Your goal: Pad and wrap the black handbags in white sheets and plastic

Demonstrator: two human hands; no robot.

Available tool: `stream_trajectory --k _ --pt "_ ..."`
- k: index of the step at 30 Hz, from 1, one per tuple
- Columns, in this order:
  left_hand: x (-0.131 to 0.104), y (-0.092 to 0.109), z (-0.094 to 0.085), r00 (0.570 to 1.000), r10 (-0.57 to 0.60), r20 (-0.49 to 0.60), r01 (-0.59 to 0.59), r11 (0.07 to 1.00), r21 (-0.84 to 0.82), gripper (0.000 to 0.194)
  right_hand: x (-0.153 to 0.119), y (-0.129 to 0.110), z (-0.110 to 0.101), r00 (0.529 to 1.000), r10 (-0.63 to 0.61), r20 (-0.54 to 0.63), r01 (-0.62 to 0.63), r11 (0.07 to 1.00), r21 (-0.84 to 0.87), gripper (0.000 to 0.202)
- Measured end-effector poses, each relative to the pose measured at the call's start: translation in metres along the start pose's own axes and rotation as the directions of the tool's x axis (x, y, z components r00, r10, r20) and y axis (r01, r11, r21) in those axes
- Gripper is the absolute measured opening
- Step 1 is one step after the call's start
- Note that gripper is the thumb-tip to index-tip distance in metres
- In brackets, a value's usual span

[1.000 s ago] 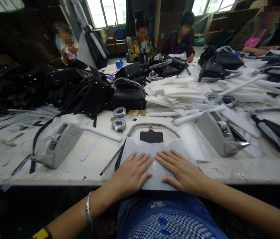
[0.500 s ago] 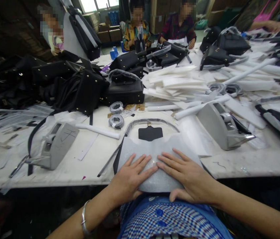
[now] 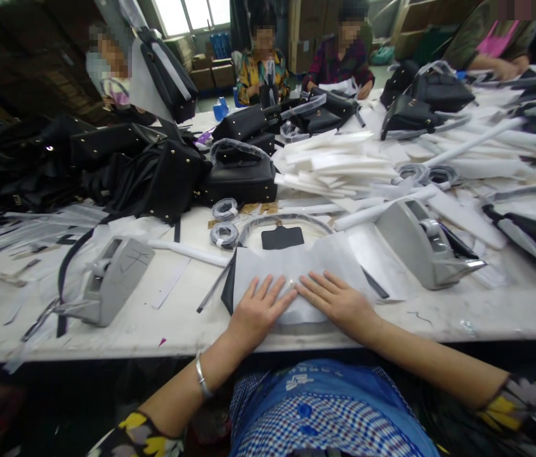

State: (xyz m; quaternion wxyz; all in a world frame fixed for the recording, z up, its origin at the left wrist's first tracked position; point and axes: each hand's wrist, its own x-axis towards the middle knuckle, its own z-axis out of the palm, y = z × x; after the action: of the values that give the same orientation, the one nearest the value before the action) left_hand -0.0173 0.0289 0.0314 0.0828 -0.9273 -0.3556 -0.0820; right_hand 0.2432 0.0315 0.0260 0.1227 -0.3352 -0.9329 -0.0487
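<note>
Under my left grip (image 3: pixel 257 311) and right grip (image 3: pixel 339 303) the wrap (image 3: pixel 296 266) was thin white paper-like sheet, matt and faintly creased. The tag (image 3: pixel 282 237) beyond it looked like black leather, smooth and dull. Both dispensers (image 3: pixel 114 279) were grey matt plastic. The bags (image 3: pixel 153 178) were black leather with a soft sheen and shiny metal studs. The tabletop (image 3: pixel 177 317) was white, scuffed and stained. My bracelet (image 3: pixel 200 376) was polished metal.

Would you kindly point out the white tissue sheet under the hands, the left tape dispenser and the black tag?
White tissue sheet (image 3: pixel 318 263), head view, bare upper part beyond the fingertips.
Left tape dispenser (image 3: pixel 122 276), head view, grey side panel.
Black tag (image 3: pixel 282 238), head view, centre of its flat face.
</note>
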Motion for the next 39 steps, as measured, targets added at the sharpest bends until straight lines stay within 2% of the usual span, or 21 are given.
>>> stream_trajectory --k 4,7,11,12,14,16,18,20,24,29,33,39 --pt "-0.022 0.016 -0.004 1.000 0.026 -0.001 -0.026 0.999 -0.024 0.056 -0.021 -0.018 -0.003 0.999 -0.004 0.034 0.002 0.999 0.054 0.059" --pt "-0.029 0.024 -0.012 0.995 0.009 0.096 0.004 0.992 -0.126 0.065 -0.032 -0.026 -0.012 0.993 0.021 0.116 -0.041 0.983 0.177 0.071" --pt "-0.017 0.018 -0.021 0.965 -0.048 0.256 0.131 0.939 -0.318 0.088 -0.021 -0.017 -0.027 0.956 0.065 0.285 -0.170 0.916 0.363 0.089" --pt "-0.013 0.015 -0.025 0.959 -0.046 0.278 0.147 0.923 -0.355 0.091 -0.014 -0.014 -0.032 0.946 0.075 0.315 -0.200 0.900 0.387 0.089" --pt "-0.006 0.008 -0.030 0.952 -0.015 0.304 0.145 0.901 -0.409 0.090 0.000 -0.008 -0.041 0.930 0.091 0.355 -0.241 0.882 0.405 0.074" --pt "-0.004 0.002 -0.033 0.948 0.006 0.319 0.136 0.896 -0.422 0.080 0.014 -0.003 -0.048 0.920 0.108 0.376 -0.260 0.886 0.383 0.056" --pt "-0.005 -0.001 -0.030 0.953 -0.017 0.302 0.135 0.917 -0.374 0.065 0.023 0.002 -0.048 0.927 0.121 0.355 -0.247 0.910 0.334 0.049" --pt "-0.009 -0.001 -0.020 0.970 -0.041 0.241 0.114 0.948 -0.297 0.058 0.023 0.005 -0.040 0.948 0.123 0.293 -0.206 0.940 0.272 0.048" --pt "-0.022 0.005 0.001 0.990 -0.007 0.138 0.032 0.982 -0.185 0.061 0.001 0.008 -0.013 0.986 0.036 0.162 -0.070 0.976 0.207 0.064" --pt "-0.030 0.006 0.008 0.990 0.015 0.141 0.010 0.985 -0.174 0.063 -0.020 0.005 0.003 0.996 0.033 0.081 -0.043 0.991 0.129 0.070" --pt "-0.025 -0.005 0.008 0.991 0.011 0.136 0.018 0.977 -0.210 0.058 -0.014 0.013 0.000 0.997 0.011 0.076 -0.017 0.996 0.084 0.073" --pt "-0.005 -0.015 0.007 0.969 -0.128 0.213 0.165 0.972 -0.165 0.051 0.009 0.032 -0.009 0.984 0.024 0.179 -0.044 0.993 0.113 0.068"
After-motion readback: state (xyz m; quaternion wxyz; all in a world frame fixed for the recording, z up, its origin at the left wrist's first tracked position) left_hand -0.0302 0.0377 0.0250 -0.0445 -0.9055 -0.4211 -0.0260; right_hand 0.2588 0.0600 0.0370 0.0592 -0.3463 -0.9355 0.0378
